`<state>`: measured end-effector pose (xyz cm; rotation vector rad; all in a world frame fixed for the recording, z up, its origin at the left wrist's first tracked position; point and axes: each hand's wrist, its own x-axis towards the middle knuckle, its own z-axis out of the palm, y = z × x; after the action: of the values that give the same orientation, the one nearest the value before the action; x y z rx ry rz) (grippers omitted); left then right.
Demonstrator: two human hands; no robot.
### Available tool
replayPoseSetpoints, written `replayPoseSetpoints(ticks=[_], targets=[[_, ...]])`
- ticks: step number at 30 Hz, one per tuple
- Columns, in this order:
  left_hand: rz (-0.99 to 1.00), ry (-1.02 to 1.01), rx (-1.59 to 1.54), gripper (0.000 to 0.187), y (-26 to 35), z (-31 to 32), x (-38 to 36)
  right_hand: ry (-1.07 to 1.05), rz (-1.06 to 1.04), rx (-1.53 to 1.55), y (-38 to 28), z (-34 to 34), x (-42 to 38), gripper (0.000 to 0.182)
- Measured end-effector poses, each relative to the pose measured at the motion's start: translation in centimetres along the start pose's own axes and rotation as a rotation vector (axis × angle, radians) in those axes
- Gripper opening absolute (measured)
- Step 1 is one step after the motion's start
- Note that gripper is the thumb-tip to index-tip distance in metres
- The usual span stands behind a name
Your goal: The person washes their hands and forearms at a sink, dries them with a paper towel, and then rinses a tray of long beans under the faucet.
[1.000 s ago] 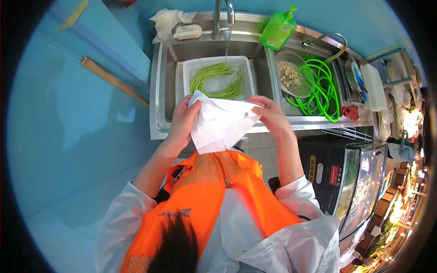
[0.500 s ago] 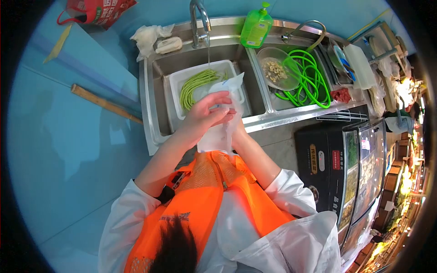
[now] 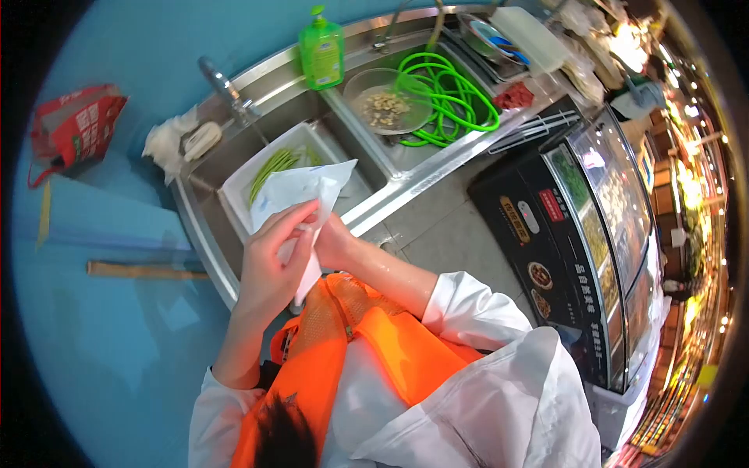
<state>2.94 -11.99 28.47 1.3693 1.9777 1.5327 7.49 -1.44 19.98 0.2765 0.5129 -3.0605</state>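
Note:
A thin white plastic sheet or bag (image 3: 300,189) is held between my two hands above the front of the left sink. My left hand (image 3: 273,253) pinches it, fingers bent around its middle. Behind it my right hand (image 3: 331,238) grips the same sheet; its fingertips are partly hidden. Below and beyond the sheet, a white basin (image 3: 236,186) stands in the left sink. Long green beans (image 3: 275,166) lie in the basin, partly covered from view by the sheet.
A tap (image 3: 226,87) rises behind the left sink. Beside it stand a green soap bottle (image 3: 321,53) and a white soap box (image 3: 203,141). The right sink holds a clear bowl (image 3: 388,101) and a green hose (image 3: 449,97). A black display case (image 3: 538,242) stands at the right.
The view has turned and shifted, so the sinks appear further left and tilted. The white sheet is now spread wider above my fingers and covers more of the basin.

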Motion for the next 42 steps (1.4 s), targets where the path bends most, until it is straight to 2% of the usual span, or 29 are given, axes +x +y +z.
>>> replayPoseSetpoints(ticks=[1,2,6,9,12,15,18,20,21,22,24,26,27,28,30,31,32,34,37,38,39,41,42], targets=[[0.096,0.028,0.047,0.031,-0.1,0.3,0.2,0.054,-0.016,-0.037,0.0,0.3,-0.3,0.041],[0.015,0.026,-0.039,0.025,0.7,0.5,0.3,0.109,-0.031,-0.073,0.0,0.9,-0.7,0.041],[-0.075,-0.088,0.04,0.019,1.3,1.8,1.1,-0.004,-0.019,-0.164,0.9,-1.3,-1.5,0.039],[0.019,-0.167,0.141,0.019,2.1,2.2,1.2,-0.01,-0.028,-0.182,1.0,-1.5,-2.5,0.039],[0.079,-0.131,0.121,0.018,3.1,2.8,1.3,-0.021,-0.055,-0.245,0.6,-1.8,-3.5,0.038],[0.088,-0.312,-0.064,0.016,3.1,2.2,1.2,-0.016,-0.079,-0.379,-0.5,-2.0,-4.6,0.038],[0.021,-0.839,-0.426,0.017,0.6,-0.3,2.1,0.057,-0.188,-0.619,-3.1,-2.0,-6.8,0.037],[-0.467,-1.043,-0.308,0.018,-0.6,-0.8,3.4,0.141,-0.417,-0.771,-5.2,-1.4,-8.1,0.037],[-0.72,-1.129,-0.251,0.018,-1.7,-0.8,4.0,0.169,-0.607,-0.881,-6.0,-0.6,-8.0,0.037],[-0.696,-1.081,-0.157,0.027,-5.9,0.2,4.0,0.173,-0.829,-1.06,-6.6,0.7,-7.2,0.037],[-0.608,-0.974,0.126,0.027,-12.8,2.1,4.9,0.07,-1.199,-1.45,-5.6,3.3,-4.7,0.036],[-0.39,-0.896,0.419,0.026,-18.3,4.2,6.3,-0.18,-1.367,-1.813,-1.8,4.7,-1.7,0.036],[-0.304,-0.849,0.538,0.026,-20.3,5.3,6.9,-0.319,-1.353,-1.888,0.5,4.4,-0.2,0.036],[-0.247,-0.824,0.603,0.025,-21.5,6.3,7.3,-0.407,-0.979,-1.776,2.1,2.8,0.8,0.033],[-0.151,-0.778,0.719,0.025,-23.1,8.0,8.0,-0.435,-0.585,-1.586,0.6,-1.1,4.4,0.034],[-0.124,-0.77,0.76,0.025,-23.4,8.8,8.2,-0.307,-0.415,-1.75,-1.2,-1.3,4.0,0.038],[-0.112,-0.765,0.787,0.025,-23.9,9.2,8.1,-0.328,-0.545,-1.856,-1.3,-4.1,5.8,0.037],[-0.095,-0.754,0.831,0.024,-24.4,10.0,8.0,-0.395,-0.565,-1.91,-1.2,-2.0,3.6,0.031],[-0.083,-0.722,0.808,0.024,-24.3,10.7,8.7,-0.452,-0.641,-1.859,0.0,1.9,2.0,0.025],[-0.133,-0.682,0.726,0.024,-25.2,11.0,9.1,-0.468,-0.661,-1.817,0.8,3.1,1.0,0.024],[-0.206,-0.634,0.602,0.024,-25.6,11.1,9.4,-0.583,-0.756,-1.885,1.4,5.3,-0.2,0.02],[-0.563,-0.396,0.102,0.021,-26.1,11.3,10.2,-0.438,-0.887,-1.658,2.6,5.0,-0.5,0.02],[-0.729,-0.266,-0.153,0.02,-26.3,11.5,10.1,-0.447,-0.945,-1.624,2.3,3.9,0.1,0.019]])
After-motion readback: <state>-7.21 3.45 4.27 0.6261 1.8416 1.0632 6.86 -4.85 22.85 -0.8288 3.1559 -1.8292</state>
